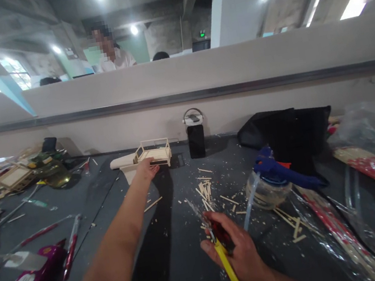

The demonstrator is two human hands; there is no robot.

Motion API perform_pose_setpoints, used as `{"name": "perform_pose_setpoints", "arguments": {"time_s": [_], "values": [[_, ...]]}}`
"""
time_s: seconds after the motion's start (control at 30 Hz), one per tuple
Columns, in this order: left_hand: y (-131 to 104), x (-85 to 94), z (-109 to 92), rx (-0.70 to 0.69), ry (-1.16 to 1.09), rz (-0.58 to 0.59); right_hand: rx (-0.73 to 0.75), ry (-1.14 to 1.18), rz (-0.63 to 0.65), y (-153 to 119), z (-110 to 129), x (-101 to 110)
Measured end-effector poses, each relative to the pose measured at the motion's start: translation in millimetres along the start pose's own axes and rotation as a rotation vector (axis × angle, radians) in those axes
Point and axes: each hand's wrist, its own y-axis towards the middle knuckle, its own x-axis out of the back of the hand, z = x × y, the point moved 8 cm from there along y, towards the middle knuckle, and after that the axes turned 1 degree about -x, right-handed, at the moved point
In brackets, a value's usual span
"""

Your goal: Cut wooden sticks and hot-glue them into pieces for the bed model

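At the back of the dark table, my left hand [148, 168] has its fingers round the near edge of a small model bed [157, 154] made of light wooden sticks, with railings standing up. A roll of pale paper [121, 162] lies just left of it. My right hand [237, 244] is closed on pliers [229, 271] with a yellow handle; their jaws point forward and look blurred, and a dark red part shows in the palm. Short cut wooden sticks [205, 190] and small chips lie scattered ahead of that hand.
A blue-handled glue gun [281, 170] rests on a clear round jar [265, 192] at right. Beyond are a black bag [290, 136] and plastic-wrapped sticks [329, 227]. A phone [196, 141] stands against the partition. At left lies a purple power strip [34, 276]. Across the partition is a person [117, 56].
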Motion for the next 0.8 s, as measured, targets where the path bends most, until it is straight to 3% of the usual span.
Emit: {"name": "perform_pose_setpoints", "arguments": {"time_s": [0.3,0.47,0.63,0.8], "values": [[-31,20.1,-8,-0.005,0.261,0.086,0.004,-0.025,0.01,1,2,0],[-69,41.0,-21,-0.255,0.361,0.156,0.007,-0.037,0.006,2,3,0],[-111,73.1,-32,-0.559,0.526,0.172,0.0,-0.033,0.017,2,4,-1],[-128,95.9,-32,-0.748,0.823,0.17,-0.006,-0.039,0.024,1,0,-2]]}}
